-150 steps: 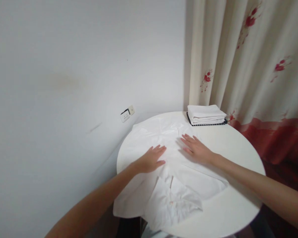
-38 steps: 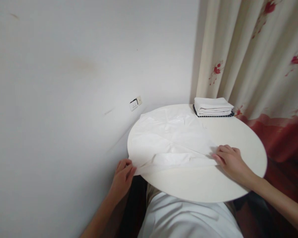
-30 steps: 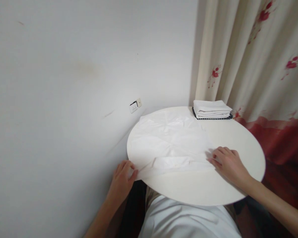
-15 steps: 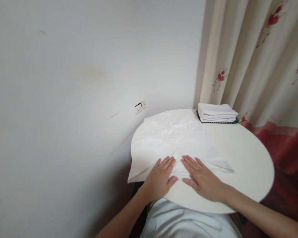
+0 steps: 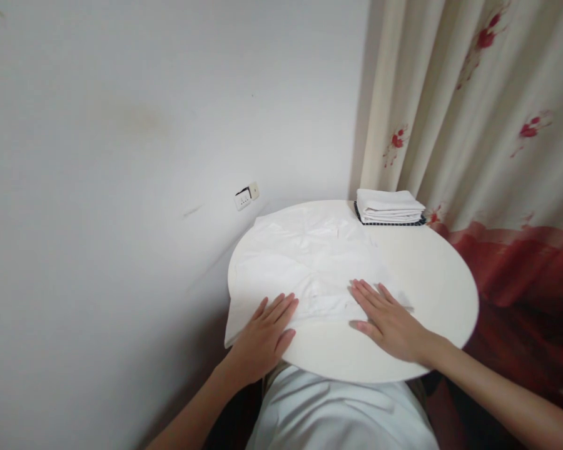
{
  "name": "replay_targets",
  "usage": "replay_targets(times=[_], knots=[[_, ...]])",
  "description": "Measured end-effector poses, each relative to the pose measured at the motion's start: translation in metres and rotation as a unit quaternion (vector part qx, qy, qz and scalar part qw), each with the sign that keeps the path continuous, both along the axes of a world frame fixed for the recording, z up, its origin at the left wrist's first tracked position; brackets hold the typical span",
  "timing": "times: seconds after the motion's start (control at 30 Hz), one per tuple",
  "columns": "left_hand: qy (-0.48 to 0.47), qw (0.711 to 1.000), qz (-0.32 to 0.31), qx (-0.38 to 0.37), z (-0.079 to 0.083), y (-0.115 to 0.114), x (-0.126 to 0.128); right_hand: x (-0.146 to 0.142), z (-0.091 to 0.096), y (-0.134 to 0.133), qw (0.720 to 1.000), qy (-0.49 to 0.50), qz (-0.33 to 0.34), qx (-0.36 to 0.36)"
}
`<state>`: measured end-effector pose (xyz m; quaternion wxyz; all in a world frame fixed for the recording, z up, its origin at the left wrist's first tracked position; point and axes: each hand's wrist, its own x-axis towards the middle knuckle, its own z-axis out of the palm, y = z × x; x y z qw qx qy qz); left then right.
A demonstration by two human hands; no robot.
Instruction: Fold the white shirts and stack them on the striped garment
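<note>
A white garment [image 5: 304, 262] lies spread over the left half of a round white table [image 5: 431, 281], with its near edge folded over. My left hand [image 5: 263, 334] lies flat and open on the garment's near left corner at the table edge. Pressed flat on the folded near edge to the right is my right hand [image 5: 387, 319], fingers stretched out. Neither hand grips anything.
A stack of folded white cloths [image 5: 388, 206] on a dark checked piece sits at the table's far edge. A floral curtain [image 5: 473, 125] hangs behind on the right. A wall socket [image 5: 244, 195] is on the white wall at the left.
Half a second ago both hands lay close together at the middle of the fold; now they have slid apart along it. Earlier they pinched the garment's near edge and folded it over.
</note>
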<state>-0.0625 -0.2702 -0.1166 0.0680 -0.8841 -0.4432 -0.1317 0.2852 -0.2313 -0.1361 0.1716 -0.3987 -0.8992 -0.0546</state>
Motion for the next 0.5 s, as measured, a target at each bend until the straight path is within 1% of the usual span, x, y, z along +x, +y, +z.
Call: replay_targets(times=[0.17, 0.27, 0.37, 0.5], knots=[[0.024, 1.0, -0.004, 0.013, 0.002, -0.012, -0.016, 0.018, -0.002, -0.005, 0.996, -0.011, -0.07, 0.056], [0.052, 0.998, -0.011, 0.011, 0.003, -0.019, -0.036, 0.037, -0.006, -0.003, 0.995, -0.026, -0.091, 0.044], [0.07, 0.997, -0.021, 0.028, -0.002, -0.022, -0.059, 0.058, -0.009, 0.0, 0.996, -0.032, -0.085, 0.008], [0.055, 0.996, -0.029, 0.064, -0.019, -0.018, -0.085, 0.08, -0.006, 0.005, 0.998, -0.023, -0.051, -0.023]])
